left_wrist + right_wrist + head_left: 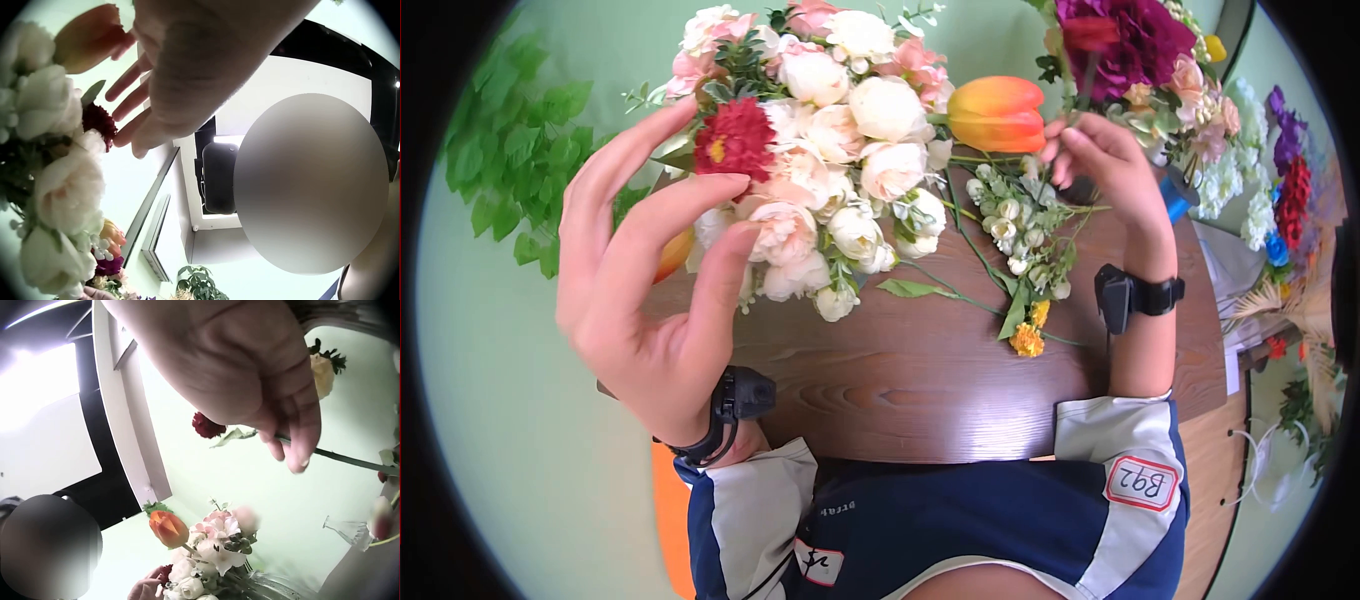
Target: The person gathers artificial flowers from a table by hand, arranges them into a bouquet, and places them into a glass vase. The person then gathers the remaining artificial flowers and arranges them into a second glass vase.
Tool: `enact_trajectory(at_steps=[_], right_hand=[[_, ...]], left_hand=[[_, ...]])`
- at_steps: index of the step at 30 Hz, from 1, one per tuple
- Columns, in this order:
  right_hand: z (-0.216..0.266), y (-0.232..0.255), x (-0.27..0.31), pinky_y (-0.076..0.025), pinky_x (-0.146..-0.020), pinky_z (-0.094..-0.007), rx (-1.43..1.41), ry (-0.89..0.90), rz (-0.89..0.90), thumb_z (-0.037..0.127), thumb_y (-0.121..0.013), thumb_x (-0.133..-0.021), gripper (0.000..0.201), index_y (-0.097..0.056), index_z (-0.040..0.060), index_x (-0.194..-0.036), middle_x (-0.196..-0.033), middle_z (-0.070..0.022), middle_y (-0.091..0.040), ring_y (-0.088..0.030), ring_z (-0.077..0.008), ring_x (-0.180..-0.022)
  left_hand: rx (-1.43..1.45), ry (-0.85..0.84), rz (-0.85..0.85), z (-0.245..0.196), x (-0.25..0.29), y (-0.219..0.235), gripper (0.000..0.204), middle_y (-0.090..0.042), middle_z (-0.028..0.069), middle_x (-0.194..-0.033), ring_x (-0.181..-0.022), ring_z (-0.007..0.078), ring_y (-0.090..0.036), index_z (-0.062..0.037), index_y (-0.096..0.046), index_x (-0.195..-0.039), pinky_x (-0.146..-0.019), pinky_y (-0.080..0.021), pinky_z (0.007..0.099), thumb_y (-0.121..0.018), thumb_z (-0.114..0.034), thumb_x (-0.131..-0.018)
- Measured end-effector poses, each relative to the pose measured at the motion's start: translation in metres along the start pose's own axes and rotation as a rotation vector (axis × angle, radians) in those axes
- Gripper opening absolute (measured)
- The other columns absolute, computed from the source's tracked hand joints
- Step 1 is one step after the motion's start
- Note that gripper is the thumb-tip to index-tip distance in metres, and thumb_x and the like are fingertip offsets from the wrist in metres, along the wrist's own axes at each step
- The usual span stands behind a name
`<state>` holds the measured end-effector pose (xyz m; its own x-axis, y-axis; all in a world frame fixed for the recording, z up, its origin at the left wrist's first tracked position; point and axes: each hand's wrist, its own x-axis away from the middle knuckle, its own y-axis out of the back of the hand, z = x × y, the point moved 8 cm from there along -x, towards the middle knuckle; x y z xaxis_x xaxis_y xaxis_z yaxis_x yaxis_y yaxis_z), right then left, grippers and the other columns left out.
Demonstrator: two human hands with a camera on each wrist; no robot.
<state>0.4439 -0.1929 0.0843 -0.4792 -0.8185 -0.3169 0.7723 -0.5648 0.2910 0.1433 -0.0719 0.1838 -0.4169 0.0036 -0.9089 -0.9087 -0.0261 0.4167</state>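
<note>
My left hand [645, 265] is at the left side of a large bouquet of white and pink flowers [890, 170], its fingers spread and gently bent. Its fingertips are right at a dark red flower [735, 140] with a yellow spot, at the bouquet's edge. My right hand [1112, 170] pinches the green stem [350, 459] of an artificial flower between thumb and fingers. At one end of that stem shows a dark red bloom [208, 425] with a pale green leaf. Between the hands, an orange-yellow tulip [997, 113] sticks out of the bouquet.
Small white blossom sprigs [1010, 225] and yellow flowers [1028, 340] lie on the brown wooden table [880, 370]. A purple flower [1115, 50] stands among others behind the right hand. Green leaves [525, 140] hang at the far left. A clear glass vessel [350, 532] appears in the right wrist view.
</note>
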Motion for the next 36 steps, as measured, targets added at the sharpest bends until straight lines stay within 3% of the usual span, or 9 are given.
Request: enact_trajectory(at_steps=[7, 8, 9, 10, 15, 22, 26, 34, 36], right_hand=[[0.14, 0.047, 0.135, -0.038, -0.05, -0.0187, 0.376, 0.746, -1.194, 0.013, -0.048, -0.089, 0.024, -0.056, -0.0056, -0.102, -0.089, -0.0136, -0.06, -0.051, -0.0095, -0.064], [0.15, 0.048, 0.151, -0.035, -0.05, -0.0193, 0.023, 0.982, -1.096, 0.015, -0.045, -0.09, 0.025, -0.054, -0.0062, -0.1, -0.094, -0.015, -0.058, -0.048, -0.0096, -0.064], [0.157, 0.068, 0.162, -0.036, -0.051, -0.0186, -0.469, 1.114, -0.588, 0.018, -0.043, -0.091, 0.026, -0.053, -0.0059, -0.096, -0.098, -0.0171, -0.056, -0.045, -0.01, -0.063], [0.166, 0.058, 0.173, -0.039, -0.049, -0.0189, -0.581, 1.259, -0.596, 0.017, -0.044, -0.092, 0.024, -0.052, -0.005, -0.091, -0.092, -0.0185, -0.058, -0.048, -0.0107, -0.06], [0.207, -0.031, 0.13, -0.036, -0.041, -0.0161, -0.287, 1.225, -0.262, 0.014, -0.047, -0.092, 0.017, -0.051, -0.0008, -0.097, -0.074, -0.0081, -0.057, -0.044, -0.0086, -0.05], [0.218, -0.102, 0.066, -0.045, -0.053, -0.0255, 0.199, 1.155, -0.464, 0.009, -0.04, -0.093, 0.023, -0.05, -0.0109, -0.099, -0.085, -0.023, -0.058, -0.052, -0.0187, -0.055], [0.215, -0.094, 0.042, -0.043, -0.052, -0.0234, 0.2, 1.136, -0.282, 0.011, -0.039, -0.094, 0.025, -0.05, -0.0112, -0.1, -0.083, -0.0245, -0.059, -0.054, -0.0191, -0.057], [0.221, -0.066, 0.053, -0.044, -0.053, -0.0245, 0.173, 1.141, -0.617, 0.013, -0.041, -0.094, 0.028, -0.052, -0.0123, -0.097, -0.083, -0.0242, -0.06, -0.054, -0.0196, -0.059], [0.218, -0.076, 0.046, -0.043, -0.051, -0.025, 0.163, 1.142, -0.389, 0.013, -0.04, -0.094, 0.027, -0.052, -0.0114, -0.097, -0.082, -0.0244, -0.059, -0.053, -0.0199, -0.056]], left_hand=[[0.097, 0.143, -0.144, 0.025, 0.0, 0.018, 0.015, -0.061, 0.0152, -0.098, -0.095, 0.0248, -0.056, -0.0005, -0.062, -0.085, -0.086, -0.041, 0.033, -0.063, 0.002, -0.07], [0.112, 0.149, -0.112, 0.029, 0.0, 0.014, 0.016, -0.061, 0.0141, -0.096, -0.092, 0.0235, -0.056, 0.0, -0.062, -0.085, -0.083, -0.042, 0.0312, -0.063, 0.003, -0.069], [0.13, 0.153, -0.075, 0.033, 0.0, 0.01, 0.018, -0.061, 0.013, -0.095, -0.089, 0.0221, -0.057, 0.0005, -0.061, -0.085, -0.08, -0.043, 0.0295, -0.063, 0.005, -0.068], [0.13, 0.162, -0.071, 0.037, 0.001, 0.005, 0.018, -0.061, 0.013, -0.095, -0.089, 0.0221, -0.057, 0.0005, -0.061, -0.085, -0.08, -0.043, 0.0295, -0.063, 0.005, -0.068], [0.191, 0.147, -0.003, 0.049, 0.004, -0.005, 0.018, -0.062, 0.0114, -0.089, -0.084, 0.0194, -0.058, 0.0016, -0.06, -0.085, -0.074, -0.044, 0.0262, -0.064, 0.006, -0.068], [0.242, 0.144, 0.015, 0.052, 0.006, -0.005, 0.019, -0.061, 0.0115, -0.086, -0.08, 0.02, -0.059, 0.0021, -0.059, -0.085, -0.073, -0.045, 0.0266, -0.066, 0.004, -0.067], [0.229, 0.13, 0.034, 0.051, 0.006, -0.007, 0.02, -0.061, 0.0115, -0.084, -0.076, 0.0198, -0.058, 0.002, -0.059, -0.084, -0.07, -0.045, 0.0262, -0.067, 0.004, -0.066], [0.227, 0.128, 0.053, 0.051, 0.01, -0.008, 0.021, -0.06, 0.0098, -0.081, -0.067, 0.0165, -0.057, 0.0014, -0.058, -0.083, -0.061, -0.045, 0.0243, -0.069, 0.003, -0.064], [0.236, 0.134, 0.054, 0.051, 0.01, -0.008, 0.021, -0.06, 0.0098, -0.081, -0.067, 0.0165, -0.057, 0.0014, -0.058, -0.083, -0.061, -0.045, 0.0242, -0.069, 0.003, -0.065]])
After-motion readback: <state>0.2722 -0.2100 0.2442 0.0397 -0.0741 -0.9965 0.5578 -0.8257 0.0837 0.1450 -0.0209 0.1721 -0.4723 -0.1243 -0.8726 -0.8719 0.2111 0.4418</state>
